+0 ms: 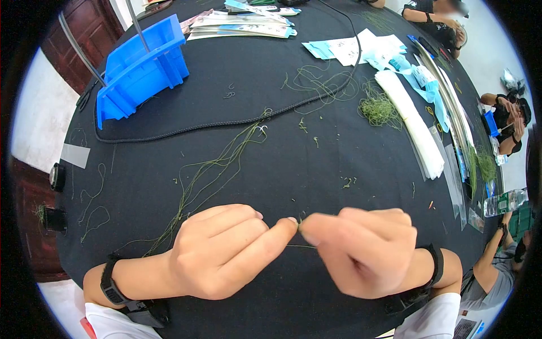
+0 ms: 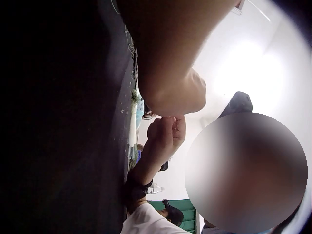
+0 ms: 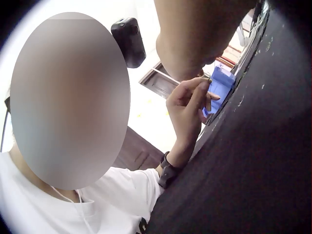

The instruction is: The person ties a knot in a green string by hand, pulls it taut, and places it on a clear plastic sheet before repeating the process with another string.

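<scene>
My left hand [image 1: 226, 248] and right hand [image 1: 361, 248] meet fingertip to fingertip low in the head view, over the black cloth. Between them, both hands pinch a small bit of thin green thread [image 1: 300, 217], mostly covered by the fingertips. A stretch of fine line [image 1: 301, 246] shows in the gap below. From beside the left hand, a loose bundle of green threads [image 1: 217, 161] runs up across the cloth to a small white hook-shaped piece [image 1: 261, 130]. In the right wrist view, the left hand [image 3: 187, 100] has thumb and forefinger together.
A blue bin [image 1: 141, 70] stands at the back left; a black cord [image 1: 197, 132] curves across the table [image 1: 254, 316]. Tangled green thread [image 1: 378, 107], a white bundle [image 1: 412, 124] and light-blue packaging [image 1: 426, 85] lie at right. Printed sheets [image 1: 243, 25] are stacked behind. Other people sit at far right.
</scene>
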Action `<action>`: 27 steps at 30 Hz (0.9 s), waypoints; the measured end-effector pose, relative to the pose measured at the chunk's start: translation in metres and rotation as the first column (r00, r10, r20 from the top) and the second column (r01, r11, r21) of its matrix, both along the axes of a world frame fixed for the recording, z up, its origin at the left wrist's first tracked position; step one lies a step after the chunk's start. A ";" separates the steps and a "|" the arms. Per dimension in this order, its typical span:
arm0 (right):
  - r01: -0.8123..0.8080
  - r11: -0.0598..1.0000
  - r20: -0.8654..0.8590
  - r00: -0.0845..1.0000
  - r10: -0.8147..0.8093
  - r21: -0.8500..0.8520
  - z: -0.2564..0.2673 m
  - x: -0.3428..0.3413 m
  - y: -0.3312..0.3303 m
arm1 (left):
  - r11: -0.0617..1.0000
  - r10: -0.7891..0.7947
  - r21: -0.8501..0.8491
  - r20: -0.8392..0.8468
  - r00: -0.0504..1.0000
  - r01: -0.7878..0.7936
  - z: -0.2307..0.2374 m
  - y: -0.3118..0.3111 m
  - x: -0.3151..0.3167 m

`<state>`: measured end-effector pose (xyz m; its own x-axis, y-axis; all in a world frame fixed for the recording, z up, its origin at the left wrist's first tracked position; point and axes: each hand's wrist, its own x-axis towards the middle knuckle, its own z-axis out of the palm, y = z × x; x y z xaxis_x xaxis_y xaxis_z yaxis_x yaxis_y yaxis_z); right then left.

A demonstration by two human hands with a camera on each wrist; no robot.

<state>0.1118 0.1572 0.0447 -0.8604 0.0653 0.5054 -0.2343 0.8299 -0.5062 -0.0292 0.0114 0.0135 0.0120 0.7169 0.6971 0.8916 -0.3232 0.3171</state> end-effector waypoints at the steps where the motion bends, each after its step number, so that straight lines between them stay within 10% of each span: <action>1: 0.014 1.000 0.003 1.000 -0.014 0.014 0.001 -0.001 0.002 | 1.000 -0.012 -0.006 -0.006 1.000 0.012 0.001 0.000 0.000; 15: 0.048 0.871 0.287 0.952 0.109 -0.489 -0.013 -0.009 0.010 | 1.000 0.007 0.027 0.073 0.997 -0.009 0.000 -0.002 -0.001; 27: -0.017 0.998 0.010 1.000 0.017 -0.062 0.006 0.000 0.006 | 1.000 -0.015 0.013 0.018 1.000 0.015 -0.002 0.001 0.001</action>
